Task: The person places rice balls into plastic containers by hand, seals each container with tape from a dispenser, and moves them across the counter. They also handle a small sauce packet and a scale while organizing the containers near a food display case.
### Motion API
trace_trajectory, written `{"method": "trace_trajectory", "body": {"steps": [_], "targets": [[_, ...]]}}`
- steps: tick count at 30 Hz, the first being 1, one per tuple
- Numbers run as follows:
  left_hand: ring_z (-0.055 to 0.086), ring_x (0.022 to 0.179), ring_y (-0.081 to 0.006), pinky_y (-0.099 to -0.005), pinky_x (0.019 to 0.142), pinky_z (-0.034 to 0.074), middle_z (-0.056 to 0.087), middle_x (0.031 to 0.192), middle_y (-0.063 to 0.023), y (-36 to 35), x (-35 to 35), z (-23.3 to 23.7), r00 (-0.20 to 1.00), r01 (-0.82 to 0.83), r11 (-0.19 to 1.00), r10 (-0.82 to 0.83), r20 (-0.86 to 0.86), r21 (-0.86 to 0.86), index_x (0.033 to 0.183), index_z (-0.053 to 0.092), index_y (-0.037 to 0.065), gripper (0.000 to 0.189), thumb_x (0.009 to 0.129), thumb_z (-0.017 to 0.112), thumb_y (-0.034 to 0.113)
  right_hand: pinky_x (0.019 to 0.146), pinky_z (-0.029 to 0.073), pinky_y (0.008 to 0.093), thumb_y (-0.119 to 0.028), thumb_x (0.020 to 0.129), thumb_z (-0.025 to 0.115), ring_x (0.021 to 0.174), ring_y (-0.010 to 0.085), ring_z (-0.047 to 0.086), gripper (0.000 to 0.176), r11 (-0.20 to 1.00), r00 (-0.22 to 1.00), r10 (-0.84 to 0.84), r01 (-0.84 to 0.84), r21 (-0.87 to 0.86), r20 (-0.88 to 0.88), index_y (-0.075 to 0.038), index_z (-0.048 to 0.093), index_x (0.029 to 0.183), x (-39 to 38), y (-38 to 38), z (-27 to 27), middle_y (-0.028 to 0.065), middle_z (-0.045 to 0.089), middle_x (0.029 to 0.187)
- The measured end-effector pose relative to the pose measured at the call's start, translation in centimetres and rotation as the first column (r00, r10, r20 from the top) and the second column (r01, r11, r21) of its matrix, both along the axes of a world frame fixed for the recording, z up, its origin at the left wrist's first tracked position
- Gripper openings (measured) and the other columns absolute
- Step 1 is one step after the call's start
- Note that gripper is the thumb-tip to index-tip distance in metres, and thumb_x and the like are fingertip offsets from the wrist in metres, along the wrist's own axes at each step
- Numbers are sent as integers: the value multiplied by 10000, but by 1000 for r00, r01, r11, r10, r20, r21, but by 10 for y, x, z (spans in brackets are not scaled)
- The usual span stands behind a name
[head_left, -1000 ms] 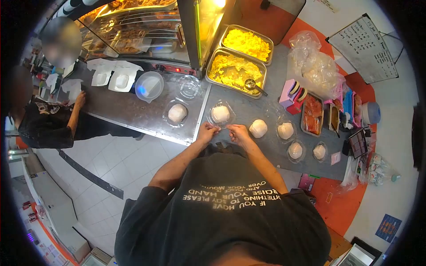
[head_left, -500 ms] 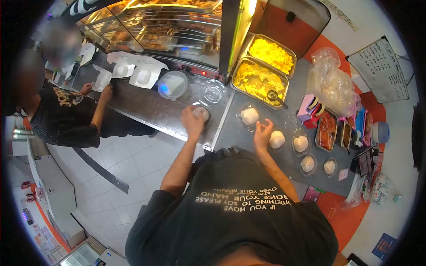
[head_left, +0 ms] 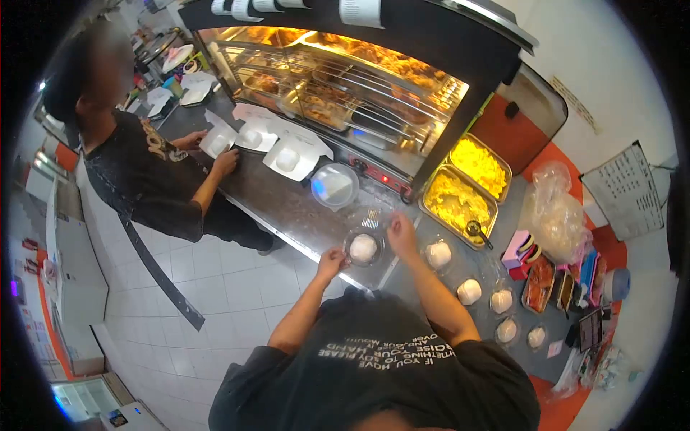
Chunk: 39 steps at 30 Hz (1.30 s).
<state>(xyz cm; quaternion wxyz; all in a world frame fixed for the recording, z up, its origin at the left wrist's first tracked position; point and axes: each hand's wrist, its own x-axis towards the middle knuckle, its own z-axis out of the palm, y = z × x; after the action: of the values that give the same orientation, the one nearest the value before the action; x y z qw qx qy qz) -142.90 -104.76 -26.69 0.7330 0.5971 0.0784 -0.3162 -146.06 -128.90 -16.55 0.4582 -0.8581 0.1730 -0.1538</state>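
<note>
Nearest the camera, over the dark shirt, both forearms reach up the frame to the front edge of the counter (head_left: 280, 197). The left hand (head_left: 332, 260) sits at the lower-left rim of a clear tub (head_left: 363, 248) in the middle of the frame, its fingers curled together against the rim; whether they pinch it cannot be told. The tub is round, so it has no long axis, and it stands level with its mouth facing up and a white rice mound (head_left: 364, 247) domed inside. The right hand (head_left: 400, 231) is just beside the tub's upper right, fingers stretched toward a clear lid (head_left: 369, 218) lying flat just above the tub; whether they grip the lid is unclear. From the right hand a row of rice portions (head_left: 469, 291) in clear tubs runs slantwise to the lower right. Beyond them stand a tray of red food (head_left: 540, 281) and a pink holder (head_left: 521, 251). Farther back, two steel pans of yellow food (head_left: 460, 205) lie side by side with a ladle (head_left: 474, 230) in the nearer one. A clear bowl (head_left: 334, 185) sits to their left. In the upper left a co-worker's hand (head_left: 226, 161) rests by white paper trays (head_left: 287, 158). The lit display case (head_left: 345, 79) is behind.
</note>
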Motion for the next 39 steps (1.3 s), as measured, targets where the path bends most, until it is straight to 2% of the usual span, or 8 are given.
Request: {"method": "trace_trajectory", "body": {"steps": [4,10,13,15,16,18,24,39], "targets": [[603,752,-197,-313,607,557,543,893,-81,6,-7,64,896,-197,952,77,-438,-235,1132,471,33,297,896,562,190,805,452,394,-45,669,585,954,279,523,276,861,960,278,-229,-454,44,-104,612,937,-48,34,26,103,547,1004],[626,788,-224,-332,638,564,577,917,-102,-13,2,31,996,67,997,-69,-60,-34,1135,446,15,347,865,594,175,870,426,422,-39,665,565,1014,326,484,206,705,927,365,-338,-624,-89,-73,617,862,-76,36,-11,129,533,1072],[630,756,-212,-327,614,561,589,906,-107,-21,3,22,998,65,998,-64,-16,19,1113,444,17,323,854,593,139,868,428,432,-77,727,592,1023,324,505,247,826,927,370,-359,-434,-61,-46,631,969,-80,36,-24,135,579,1016],[625,696,-195,-318,599,554,601,863,-107,-23,-1,20,998,52,998,-51,-36,23,1096,439,33,313,853,604,143,784,485,435,-107,805,585,925,301,587,186,983,983,-145,156,99,-110,-22,621,966,-73,48,-36,144,605,982],[625,696,-195,-318,599,554,601,863,-107,-23,-4,23,998,53,998,-52,-34,16,1096,439,33,313,853,604,143,784,485,435,-107,805,585,925,301,587,186,983,983,-147,157,93,-107,-22,621,966,-71,42,-48,144,605,982],[625,703,-194,-322,601,550,604,846,-117,-21,-10,26,996,58,998,-55,-72,36,1096,431,19,331,857,614,159,701,525,426,-126,862,565,842,295,620,275,415,920,114,298,860,-374,-6,528,1107,-66,34,-66,124,581,976],[642,770,-212,-320,663,561,589,949,-140,-15,-12,34,987,70,994,-81,-139,-80,1177,334,21,440,865,612,159,613,534,370,-109,854,584,769,267,636,299,281,935,-81,355,892,-347,-9,523,1129,-62,44,-70,114,590,936],[650,821,-243,-299,748,564,606,980,-175,-5,-22,31,965,18,976,-74,-252,-216,983,479,-34,161,867,556,46,602,501,340,-107,843,618,737,186,610,166,339,939,33,312,887,-343,-32,575,985,-77,44,-62,67,615,845]]}}
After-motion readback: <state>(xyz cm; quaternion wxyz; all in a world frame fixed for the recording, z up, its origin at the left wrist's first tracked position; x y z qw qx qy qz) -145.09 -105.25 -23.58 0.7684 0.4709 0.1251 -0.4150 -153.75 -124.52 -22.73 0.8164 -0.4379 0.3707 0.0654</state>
